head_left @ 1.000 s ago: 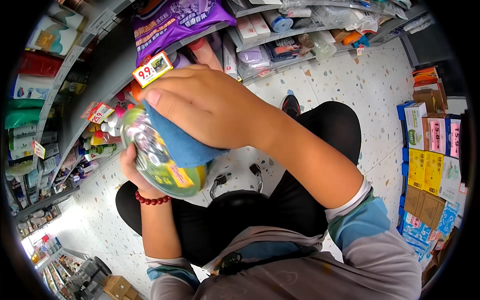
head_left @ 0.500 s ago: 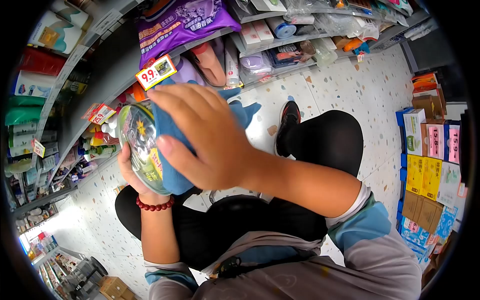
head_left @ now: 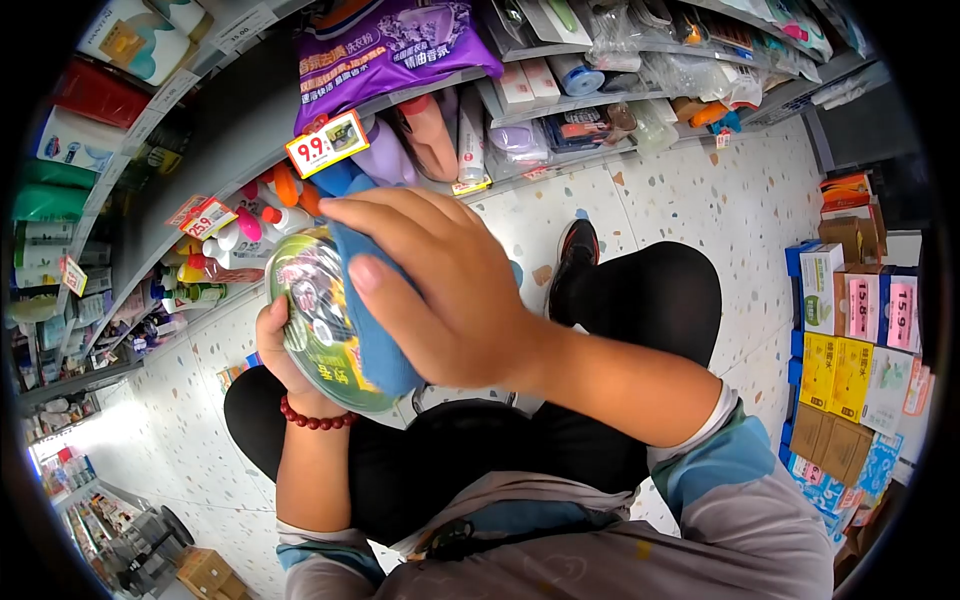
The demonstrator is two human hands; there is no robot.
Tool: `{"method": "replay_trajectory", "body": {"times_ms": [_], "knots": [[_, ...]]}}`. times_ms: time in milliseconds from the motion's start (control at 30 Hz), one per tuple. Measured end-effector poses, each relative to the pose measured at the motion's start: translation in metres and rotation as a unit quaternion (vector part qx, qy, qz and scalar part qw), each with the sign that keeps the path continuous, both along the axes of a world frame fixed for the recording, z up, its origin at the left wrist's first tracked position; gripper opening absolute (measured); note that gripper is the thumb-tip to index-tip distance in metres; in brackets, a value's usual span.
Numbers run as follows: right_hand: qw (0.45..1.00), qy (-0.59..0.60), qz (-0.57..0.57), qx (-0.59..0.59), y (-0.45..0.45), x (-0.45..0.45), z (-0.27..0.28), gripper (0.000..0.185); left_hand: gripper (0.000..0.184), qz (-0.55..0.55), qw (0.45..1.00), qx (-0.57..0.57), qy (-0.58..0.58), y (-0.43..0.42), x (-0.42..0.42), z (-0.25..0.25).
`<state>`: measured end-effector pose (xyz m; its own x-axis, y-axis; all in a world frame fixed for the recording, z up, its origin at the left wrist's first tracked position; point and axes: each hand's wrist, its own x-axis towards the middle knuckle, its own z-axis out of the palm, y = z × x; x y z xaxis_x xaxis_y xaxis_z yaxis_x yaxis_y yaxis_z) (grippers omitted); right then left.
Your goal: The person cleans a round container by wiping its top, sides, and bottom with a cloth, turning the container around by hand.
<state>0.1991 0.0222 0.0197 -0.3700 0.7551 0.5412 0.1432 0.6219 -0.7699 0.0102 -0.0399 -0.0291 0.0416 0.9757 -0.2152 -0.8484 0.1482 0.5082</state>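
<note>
A round, clear-lidded container (head_left: 315, 325) with a green and yellow printed label is held up above my lap, its face tilted towards me. My left hand (head_left: 285, 350), with a red bead bracelet (head_left: 318, 418) at the wrist, is closed around its lower left edge; some fingers are hidden behind it. A blue cloth (head_left: 388, 345) covers the container's right side. My right hand (head_left: 450, 290) presses this cloth against the container, thumb on the near side and fingers over the top.
Shelves ahead hold a purple laundry powder bag (head_left: 400, 50), several bottles (head_left: 430, 140) and packaged goods. A 9.9 price tag (head_left: 327, 143) hangs at the shelf edge close to my hands. Stacked boxes (head_left: 840, 370) stand at the right on the speckled floor (head_left: 560, 180).
The container has turned so more of its printed face shows. My right hand and the cloth have shifted slightly down and right across it. The left hand keeps its hold.
</note>
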Motion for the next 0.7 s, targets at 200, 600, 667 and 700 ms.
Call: {"method": "replay_trajectory", "body": {"times_ms": [200, 600, 667, 700], "knots": [[0.997, -0.003, -0.066, 0.034, -0.004, -0.002, -0.014, 0.039, 0.060, 0.070, 0.996, -0.043, 0.027, 0.002, 0.008, 0.007], [0.971, -0.097, 0.182, 0.118, 0.044, 0.018, -0.016, 0.024, 0.086, -0.109, 0.987, -0.047, 0.107, -0.001, 0.023, 0.024], [0.972, -0.091, 0.179, 0.123, 0.043, 0.015, -0.015, 0.025, 0.083, -0.099, 0.988, -0.044, 0.108, -0.001, 0.021, 0.023], [0.978, -0.079, 0.175, 0.087, 0.040, 0.014, -0.014, 0.027, 0.081, -0.084, 0.991, -0.040, 0.094, 0.000, 0.021, 0.024]]}}
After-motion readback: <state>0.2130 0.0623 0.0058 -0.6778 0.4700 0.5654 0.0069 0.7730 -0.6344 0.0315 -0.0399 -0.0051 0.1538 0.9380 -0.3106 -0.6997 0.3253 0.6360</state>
